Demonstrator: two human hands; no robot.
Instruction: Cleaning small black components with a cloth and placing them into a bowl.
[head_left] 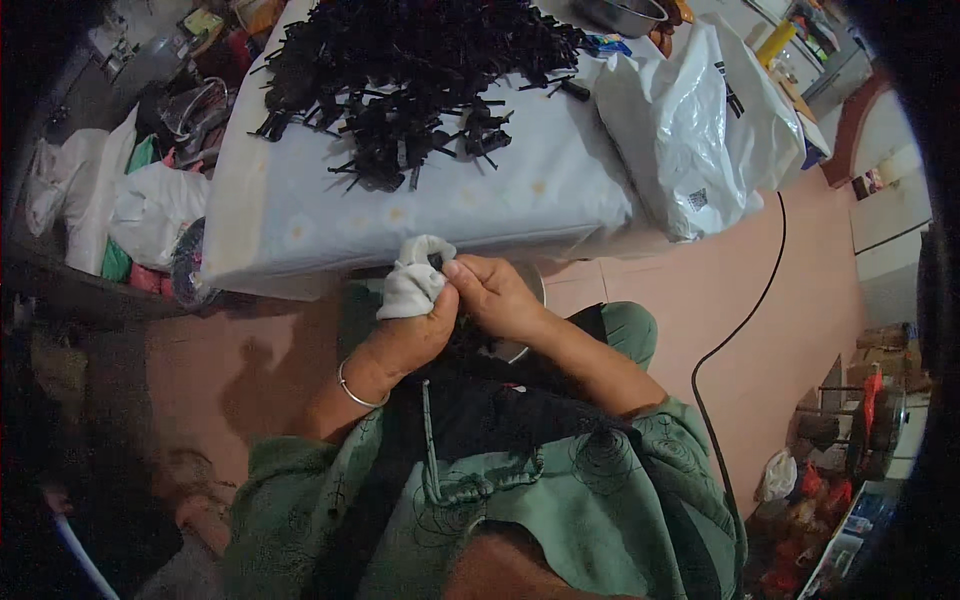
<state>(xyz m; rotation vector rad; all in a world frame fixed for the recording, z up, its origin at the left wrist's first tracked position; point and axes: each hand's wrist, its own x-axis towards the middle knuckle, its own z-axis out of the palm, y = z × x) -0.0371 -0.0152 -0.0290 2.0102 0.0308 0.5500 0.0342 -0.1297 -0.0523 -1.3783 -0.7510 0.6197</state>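
Just off the table's near edge, my two hands meet in front of my body. White cloth [410,290] covers the curled fingers of my left hand [402,340], whose thumb is bare. A small black part [436,261] shows at the cloth's opening, held in this hand. My right hand [498,300] is closed, its thumb and forefinger pinching at the same part; most of the part is hidden. Beyond the hands, a heap of black plastic parts [400,80] with thin stems spreads over the table [335,225].
A white plastic bag [680,130] sits at the table's right, near a metal bowl [625,14]. Partly hidden by my right hand, a round container [535,283] stands below. Stuffed bags [155,210] lie at left. A black cable [745,335] crosses the floor at right.
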